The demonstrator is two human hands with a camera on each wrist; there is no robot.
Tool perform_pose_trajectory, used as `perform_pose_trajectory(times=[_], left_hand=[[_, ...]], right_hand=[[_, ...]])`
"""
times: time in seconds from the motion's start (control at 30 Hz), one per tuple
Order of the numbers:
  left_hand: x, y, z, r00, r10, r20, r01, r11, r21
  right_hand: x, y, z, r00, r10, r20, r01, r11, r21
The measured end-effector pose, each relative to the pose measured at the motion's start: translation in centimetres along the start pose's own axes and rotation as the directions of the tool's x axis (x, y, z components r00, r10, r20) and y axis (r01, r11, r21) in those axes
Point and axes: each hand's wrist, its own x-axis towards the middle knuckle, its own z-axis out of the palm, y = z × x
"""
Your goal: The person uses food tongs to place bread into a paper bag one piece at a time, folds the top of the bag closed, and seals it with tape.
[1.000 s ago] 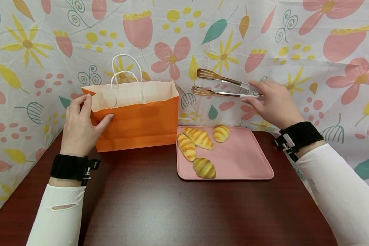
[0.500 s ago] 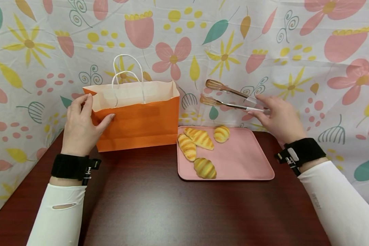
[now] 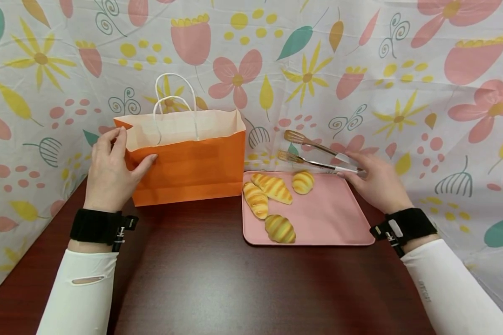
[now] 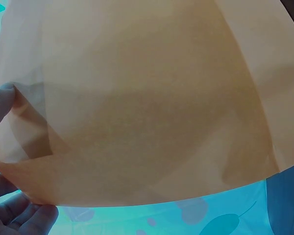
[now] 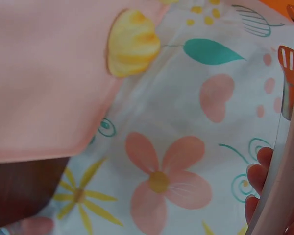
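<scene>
In the head view, my left grip (image 3: pixel 111 172) holds the orange bag (image 3: pixel 188 172) by its left end. My right grip (image 3: pixel 377 179) holds the tongs (image 3: pixel 318 164), spread apart with nothing between. All four breads (image 3: pixel 272 188) lie on the pink tray (image 3: pixel 335 209), left of that grip; I think packing hasn't begun. The left wrist view shows fingers (image 4: pixel 39 220) pinching the bag's edge. The right wrist view shows fingers (image 5: pixel 257 177) curled round the tongs.
</scene>
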Motion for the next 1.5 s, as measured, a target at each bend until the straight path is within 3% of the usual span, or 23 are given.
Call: perform_pose_trajectory(times=[0.33, 0.57, 1.23, 1.5], left_hand=[[0.0, 0.0, 0.0, 1.0, 0.0, 0.001, 0.0, 1.0, -0.005], [0.0, -0.2, 0.1, 1.0, 0.012, -0.011, -0.012, 1.0, -0.006], [0.0, 0.0, 0.0, 1.0, 0.008, -0.003, -0.008, 1.0, -0.008], [0.0, 0.0, 0.0, 1.0, 0.013, -0.012, -0.013, 1.0, -0.006]], right_hand=[[-2.4, 1.2, 1.9, 0.991, 0.094, 0.09, -0.099, 0.994, 0.049], [-3.8, 1.3, 3.1, 0.959, 0.167, 0.228, -0.183, 0.982, 0.049], [-5.8, 1.5, 5.0, 0.921, 0.239, 0.306, -0.253, 0.968, 0.003], [-6.3, 1.8, 5.3, 0.924, 0.222, 0.312, -0.233, 0.973, -0.003]])
